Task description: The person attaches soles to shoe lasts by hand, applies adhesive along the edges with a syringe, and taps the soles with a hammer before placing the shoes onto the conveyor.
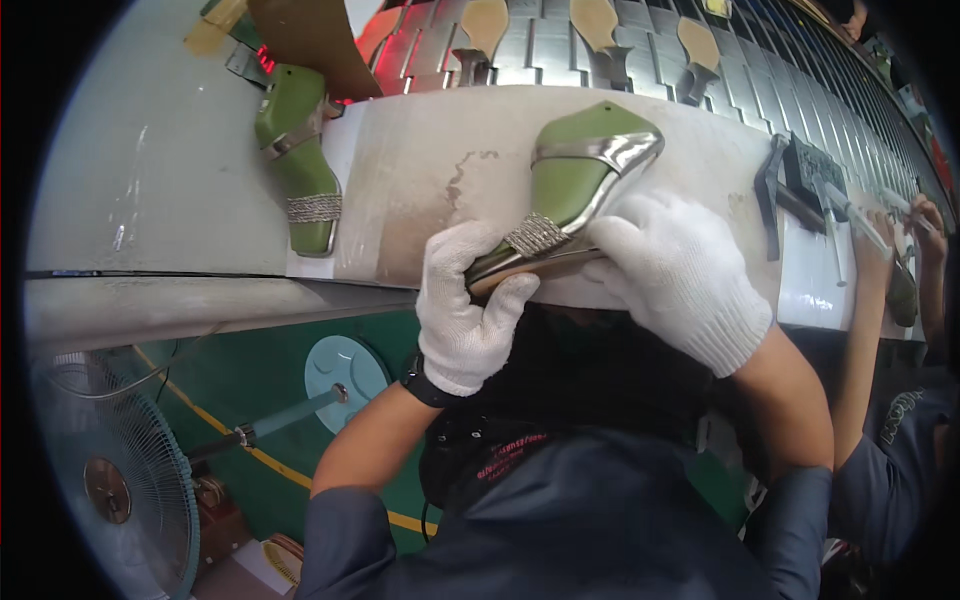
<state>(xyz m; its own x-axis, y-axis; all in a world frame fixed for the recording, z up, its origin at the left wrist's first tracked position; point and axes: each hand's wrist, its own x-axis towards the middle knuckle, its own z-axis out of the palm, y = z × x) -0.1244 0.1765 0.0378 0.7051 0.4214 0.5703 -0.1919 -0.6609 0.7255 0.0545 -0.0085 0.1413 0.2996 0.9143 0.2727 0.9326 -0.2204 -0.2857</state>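
Note:
A green shoe last (568, 188) with a silver sandal upper lies tilted at the near edge of the table, its toe toward me. My left hand (465, 310), in a white knit glove, is closed round the toe end, with the thumb on the near side by the tan sole edge (520, 272). The braided silver strap (537, 236) lies just beside its fingers. My right hand (680, 275), also gloved, is closed on the sole side near the middle of the sandal; its fingertips are partly hidden. Farther left lies another green last (303, 165) with silver straps.
Tan soles with heels (595, 25) rest on a metal slat conveyor (545, 50) beyond the table. A hammer (790, 195) and a dark block (812, 168) lie at right, near a co-worker's hands (880, 240) and a brush-like tool. A fan (120, 490) stands lower left.

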